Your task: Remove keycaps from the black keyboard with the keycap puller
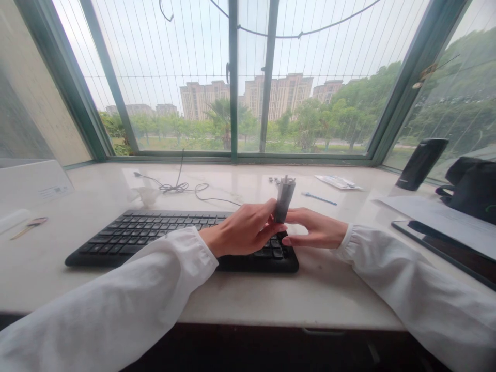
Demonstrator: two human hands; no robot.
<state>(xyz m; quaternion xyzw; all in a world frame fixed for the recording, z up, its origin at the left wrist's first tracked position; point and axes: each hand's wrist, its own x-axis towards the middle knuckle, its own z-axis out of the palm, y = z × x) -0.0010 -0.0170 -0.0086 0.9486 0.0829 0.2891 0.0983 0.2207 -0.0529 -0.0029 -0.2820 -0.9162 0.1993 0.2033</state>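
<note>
My left hand (244, 227) is closed around a dark grey, block-shaped object (285, 199) with small prongs on its upper end, held upright over the right part of a black keyboard (155, 230). Its exact kind I cannot make out. Close beside it, my right hand (315, 227) has thumb and forefinger apart at the keyboard's right end. The tips of its other fingers are hidden behind the grey object and my left hand. Several small dark pieces (274, 180) lie on the desk behind the object.
On the white desk (294, 305) a thin black cable (174, 187) lies behind the keyboard, near a crumpled whitish thing (146, 196). A blue stick (320, 198) and a clear packet (337, 182) are farther right. A dark tablet-like device (437, 240), paper and a black upright box (422, 164) stand right.
</note>
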